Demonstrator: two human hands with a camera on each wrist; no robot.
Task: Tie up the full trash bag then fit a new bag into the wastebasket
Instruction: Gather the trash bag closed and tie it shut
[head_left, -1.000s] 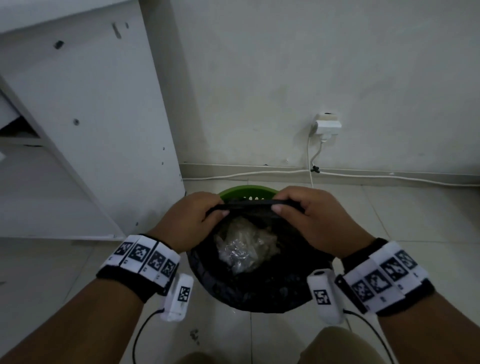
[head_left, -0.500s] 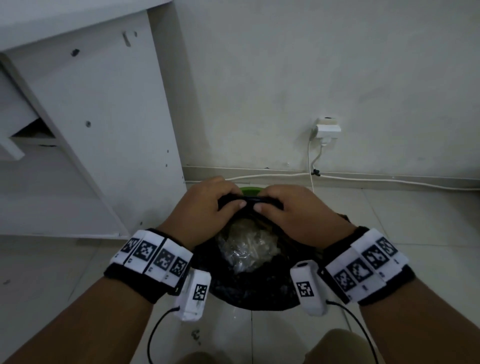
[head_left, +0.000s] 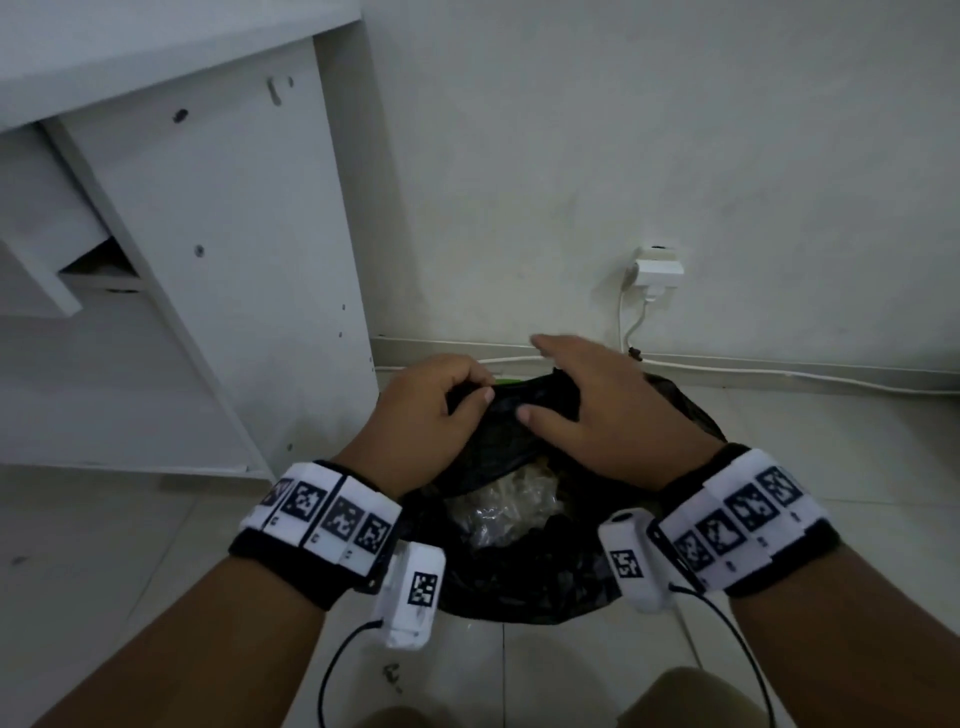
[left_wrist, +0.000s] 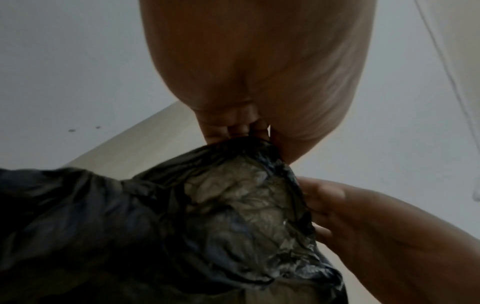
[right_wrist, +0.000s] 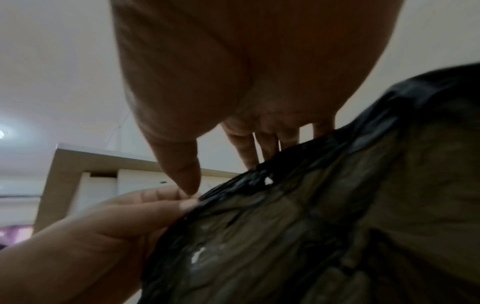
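The bag (head_left: 519, 561), black and thin, sits in the green bin (head_left: 506, 383) on the floor (head_left: 130, 545) by the wall, its far rim gathered up over clear crumpled trash (head_left: 504, 506). The left hand (head_left: 421, 410) is clenched on the bunched rim, thumb pinching film against curled fingers. The right hand (head_left: 597, 410) is released: its fingers are spread straight over the film, the thumb resting on it, so only one grip is kept. Several risks are judged to follow. The near rim is not yet gathered, so a knot made now could leave a gap. The film shows small holes in the right wrist view, and a hard pull could tear it. If the left pinch slips, the rim could drop back into the bin.
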